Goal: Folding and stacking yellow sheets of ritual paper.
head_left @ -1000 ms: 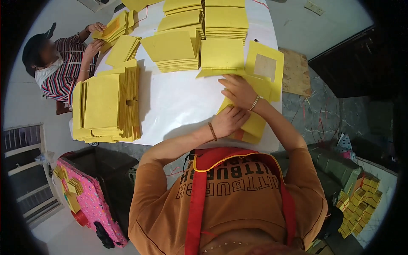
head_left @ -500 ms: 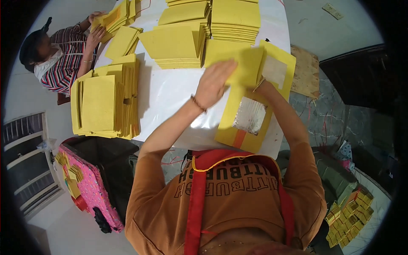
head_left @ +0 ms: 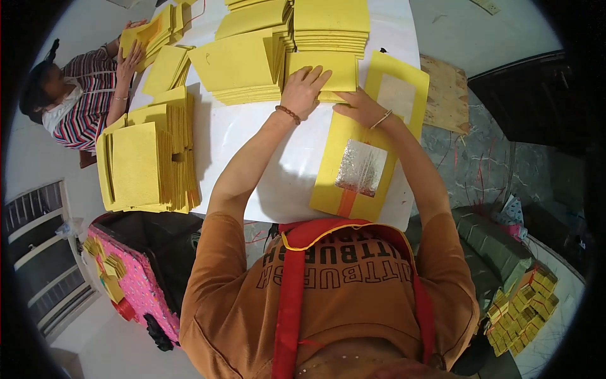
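A folded yellow paper sheet [head_left: 331, 71] lies in front of the stacks on the table. My left hand [head_left: 305, 91] rests flat on its left part, fingers spread. At its lower right edge is my right hand [head_left: 365, 107], with fingers stretched to the left and touching the edge; the thumb is apart from them. Beneath my right forearm lies a flat yellow sheet with a silver foil square [head_left: 361, 167] and an orange strip [head_left: 346, 203]. Another yellow sheet with a pale square [head_left: 396, 95] lies beyond it, partly covered.
Stacks of folded yellow sheets [head_left: 237, 63] stand at the back, with another large stack [head_left: 136, 167] at the left. A co-worker [head_left: 85, 98] at the far left handles yellow sheets. A pink-sided bin [head_left: 142, 268] is at lower left; yellow bundles [head_left: 521, 312] lie at lower right.
The folded sheet has moved left and now lies flatter before the stacks. My left hand has come down onto it, and my right hand has shifted left to its edge.
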`<state>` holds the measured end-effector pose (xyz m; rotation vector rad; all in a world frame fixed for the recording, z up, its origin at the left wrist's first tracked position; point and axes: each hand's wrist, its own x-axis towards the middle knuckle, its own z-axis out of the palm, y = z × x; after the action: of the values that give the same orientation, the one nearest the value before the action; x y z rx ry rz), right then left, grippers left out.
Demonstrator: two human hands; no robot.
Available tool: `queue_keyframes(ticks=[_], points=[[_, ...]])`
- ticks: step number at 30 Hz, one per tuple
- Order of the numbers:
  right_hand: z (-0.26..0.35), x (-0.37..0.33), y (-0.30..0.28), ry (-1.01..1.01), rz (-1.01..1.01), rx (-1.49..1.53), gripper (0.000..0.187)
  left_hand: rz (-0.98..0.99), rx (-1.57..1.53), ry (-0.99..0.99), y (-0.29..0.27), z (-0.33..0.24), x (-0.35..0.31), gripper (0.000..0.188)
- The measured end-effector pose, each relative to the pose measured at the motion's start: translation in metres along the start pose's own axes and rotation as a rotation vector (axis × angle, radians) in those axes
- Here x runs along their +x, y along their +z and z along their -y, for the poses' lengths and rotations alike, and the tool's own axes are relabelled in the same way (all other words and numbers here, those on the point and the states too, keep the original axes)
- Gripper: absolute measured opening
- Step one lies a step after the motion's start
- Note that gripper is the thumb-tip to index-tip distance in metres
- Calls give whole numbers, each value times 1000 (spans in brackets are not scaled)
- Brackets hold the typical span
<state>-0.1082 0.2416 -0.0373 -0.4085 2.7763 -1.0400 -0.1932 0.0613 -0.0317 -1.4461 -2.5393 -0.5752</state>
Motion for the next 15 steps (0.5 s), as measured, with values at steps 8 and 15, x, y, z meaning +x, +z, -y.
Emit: queue_keyframes(ticks=[8, 15], points=[[7, -5, -9, 24, -48, 212, 43, 89, 33, 39, 0, 0, 1, 56], [-12, -13, -38, 665, -206, 420, 35, 144, 75, 126, 7, 9, -6, 56]])
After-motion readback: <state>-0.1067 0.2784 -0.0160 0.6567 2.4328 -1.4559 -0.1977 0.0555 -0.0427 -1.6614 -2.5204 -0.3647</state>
